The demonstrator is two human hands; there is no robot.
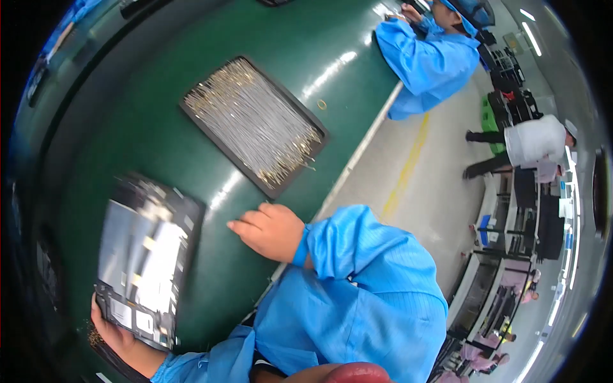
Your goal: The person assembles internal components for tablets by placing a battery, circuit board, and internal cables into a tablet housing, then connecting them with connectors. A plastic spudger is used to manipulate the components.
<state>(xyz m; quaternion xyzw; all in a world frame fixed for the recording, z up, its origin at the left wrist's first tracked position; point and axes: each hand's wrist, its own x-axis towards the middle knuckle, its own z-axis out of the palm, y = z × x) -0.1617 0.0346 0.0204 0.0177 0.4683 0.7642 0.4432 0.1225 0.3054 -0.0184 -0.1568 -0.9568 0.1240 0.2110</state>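
My left hand (pixel 119 339) grips the lower end of an opened flat electronic device (pixel 116 246), its thumb along the side. The device has a dark frame, a bluish-grey panel, a bright silver-white panel and a black section near my hand; it is blurred and tilted above the green table. My right hand (pixel 271 231) is over the table, right of the device and just below a black tray (pixel 276 193). Its fingers are curled together, and anything inside them is hidden. The tray holds many thin grey cables (pixel 252 121) with gold-coloured ends.
A small yellow ring (pixel 322 105) lies on the green table (pixel 153 121) beside the tray. More gold-tipped pieces (pixel 96 335) show at the lower left. A co-worker in blue (pixel 424 57) works at the far right table edge. Beyond are a walking person (pixel 530 142) and shelving (pixel 495 274).
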